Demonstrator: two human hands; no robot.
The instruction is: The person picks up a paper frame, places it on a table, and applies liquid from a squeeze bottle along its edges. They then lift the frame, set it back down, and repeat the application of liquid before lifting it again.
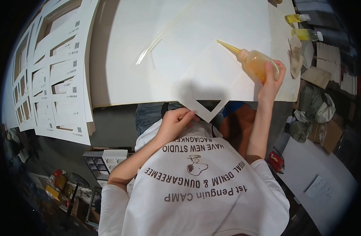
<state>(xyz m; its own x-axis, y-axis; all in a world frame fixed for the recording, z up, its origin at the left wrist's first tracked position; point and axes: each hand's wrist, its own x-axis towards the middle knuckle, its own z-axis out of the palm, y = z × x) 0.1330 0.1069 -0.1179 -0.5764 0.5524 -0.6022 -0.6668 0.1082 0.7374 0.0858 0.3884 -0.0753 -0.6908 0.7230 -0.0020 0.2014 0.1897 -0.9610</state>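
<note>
Bottle of soft translucent plastic, amber liquid inside [256, 65], held tilted over the right part of the white-topped bench [121, 88]; its long tapered yellow nozzle [229, 47] points away from the body. Right hand [273, 80] wrapped round the bottle's base end, gripping firmly. Left hand [176, 122] fingers curled, seeming to pinch the left side of a white card frame with an angular cut-out [207, 116]; its near corner overhangs the bench edge. Nozzle tip contact with the white surface: cannot tell.

Handling, judged: tip best kept low and slanted, pressure light and even, travel steady, so the liquid comes out thin without blobs. Frame corner wants a flat, quiet hold; lifting could shift it.

Nearby: 2 clear bottles of yellow liquid [306, 34] lying at far right.
</note>
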